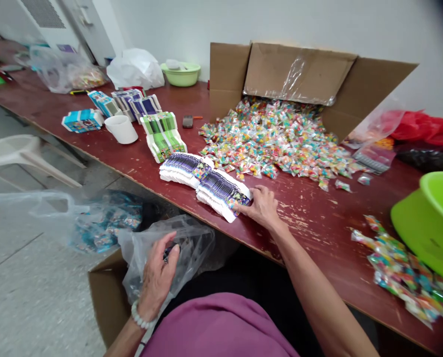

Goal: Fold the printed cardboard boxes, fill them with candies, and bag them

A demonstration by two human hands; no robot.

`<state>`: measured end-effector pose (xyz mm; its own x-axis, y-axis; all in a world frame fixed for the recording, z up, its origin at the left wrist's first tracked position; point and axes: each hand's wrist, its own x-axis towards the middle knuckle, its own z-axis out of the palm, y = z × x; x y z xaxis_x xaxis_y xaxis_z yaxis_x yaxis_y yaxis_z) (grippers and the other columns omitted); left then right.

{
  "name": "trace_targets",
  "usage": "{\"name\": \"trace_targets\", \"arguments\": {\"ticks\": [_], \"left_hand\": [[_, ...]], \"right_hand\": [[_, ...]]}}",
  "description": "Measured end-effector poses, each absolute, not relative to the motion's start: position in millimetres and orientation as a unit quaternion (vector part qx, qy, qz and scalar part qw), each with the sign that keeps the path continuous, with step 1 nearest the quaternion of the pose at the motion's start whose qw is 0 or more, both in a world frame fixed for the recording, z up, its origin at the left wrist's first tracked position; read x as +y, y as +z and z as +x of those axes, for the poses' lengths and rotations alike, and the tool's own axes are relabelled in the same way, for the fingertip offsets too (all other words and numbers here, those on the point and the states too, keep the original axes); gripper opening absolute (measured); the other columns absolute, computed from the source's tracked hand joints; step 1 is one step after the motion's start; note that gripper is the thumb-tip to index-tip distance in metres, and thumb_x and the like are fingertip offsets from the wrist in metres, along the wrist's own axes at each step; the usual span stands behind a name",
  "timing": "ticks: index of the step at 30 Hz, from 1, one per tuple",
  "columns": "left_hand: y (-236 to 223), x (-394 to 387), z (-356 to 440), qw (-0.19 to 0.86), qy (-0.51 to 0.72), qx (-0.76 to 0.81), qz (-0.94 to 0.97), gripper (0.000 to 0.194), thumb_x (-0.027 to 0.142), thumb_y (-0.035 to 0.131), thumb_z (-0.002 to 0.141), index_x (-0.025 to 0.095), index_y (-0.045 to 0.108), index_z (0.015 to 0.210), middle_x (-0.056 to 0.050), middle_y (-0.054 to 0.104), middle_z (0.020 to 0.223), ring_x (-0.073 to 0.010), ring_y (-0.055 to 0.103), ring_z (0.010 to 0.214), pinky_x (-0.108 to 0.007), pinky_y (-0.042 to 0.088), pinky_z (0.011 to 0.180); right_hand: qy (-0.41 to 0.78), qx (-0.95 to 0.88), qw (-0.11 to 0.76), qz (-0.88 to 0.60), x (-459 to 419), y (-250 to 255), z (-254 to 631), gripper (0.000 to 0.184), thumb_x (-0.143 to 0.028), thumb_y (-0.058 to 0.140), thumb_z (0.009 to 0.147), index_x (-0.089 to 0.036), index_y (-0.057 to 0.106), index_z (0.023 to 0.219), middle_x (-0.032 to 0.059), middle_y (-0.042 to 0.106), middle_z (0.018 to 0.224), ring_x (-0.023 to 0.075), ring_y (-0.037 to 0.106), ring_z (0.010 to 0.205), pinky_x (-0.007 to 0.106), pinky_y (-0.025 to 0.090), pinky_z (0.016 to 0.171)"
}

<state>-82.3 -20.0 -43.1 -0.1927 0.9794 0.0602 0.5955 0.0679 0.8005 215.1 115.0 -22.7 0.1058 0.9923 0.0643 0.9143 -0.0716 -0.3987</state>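
Note:
Two fanned rows of flat purple-and-white printed cartons [223, 191] lie on the table's front part. My right hand [262, 206] is at their near right end, thumb and fingers closed on the end carton. My left hand [160, 270], with a beaded bracelet at the wrist, hovers over a clear plastic bag [195, 238] set in a cardboard box [108, 292] below the table edge. Its thumb and fingers are apart. Something small and dark shows between them; whether it touches the hand I cannot tell.
A tipped carton [299, 74] spills wrapped candies [277, 139] over the red table [299, 208]. Green cartons [164, 134], a white mug [122, 130] and blue cartons [82, 120] stand left. A lime-green tub [425, 213] is at right, a white plastic chair [24, 153] at left.

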Motion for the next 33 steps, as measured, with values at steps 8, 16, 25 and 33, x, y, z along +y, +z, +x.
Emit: {"name": "trace_targets", "arguments": {"ticks": [8, 16, 25, 33], "left_hand": [[-10, -7, -41, 0.267, 0.441, 0.597, 0.615, 0.035, 0.037, 0.052, 0.094, 0.023, 0.058, 0.126, -0.008, 0.063, 0.126, -0.0225, 0.059, 0.113, -0.039, 0.044, 0.102], [37, 20, -7, 0.774, 0.307, 0.377, 0.406, 0.041, 0.046, 0.066, 0.084, 0.016, 0.067, 0.113, -0.012, 0.072, 0.108, -0.0245, 0.068, 0.098, -0.035, 0.053, 0.084], [33, 9, 17, 0.808, 0.279, 0.286, 0.432, 0.040, 0.029, 0.086, 0.062, 0.013, 0.071, 0.096, -0.004, 0.069, 0.084, -0.0160, 0.064, 0.076, -0.027, 0.051, 0.074], [35, 5, 19, 0.718, 0.288, 0.389, 0.500, 0.032, 0.024, 0.088, 0.056, 0.012, 0.072, 0.081, 0.000, 0.063, 0.073, -0.0120, 0.052, 0.066, -0.022, 0.044, 0.060]], "right_hand": [[0.325, -0.496, 0.500, -0.631, 96, -25, 220, 0.055, -0.060, 0.073, 0.070, -0.019, 0.058, 0.102, 0.0099, 0.065, 0.101, 0.0283, 0.060, 0.094, 0.043, 0.049, 0.083], [0.588, -0.487, 0.485, -0.428, 38, 34, 214, 0.026, -0.042, 0.074, 0.082, -0.020, 0.065, 0.094, 0.0018, 0.069, 0.089, 0.0159, 0.062, 0.078, 0.029, 0.050, 0.074], [0.609, -0.486, 0.468, -0.418, -6, 39, 175, 0.071, -0.038, 0.082, 0.075, -0.026, 0.045, 0.134, 0.0041, 0.063, 0.112, 0.0188, 0.062, 0.098, 0.032, 0.051, 0.084], [0.472, -0.575, 0.416, -0.523, -17, 50, 170, 0.044, -0.030, 0.078, 0.075, -0.021, 0.061, 0.114, 0.0025, 0.070, 0.092, 0.0205, 0.062, 0.082, 0.032, 0.050, 0.074]]}}
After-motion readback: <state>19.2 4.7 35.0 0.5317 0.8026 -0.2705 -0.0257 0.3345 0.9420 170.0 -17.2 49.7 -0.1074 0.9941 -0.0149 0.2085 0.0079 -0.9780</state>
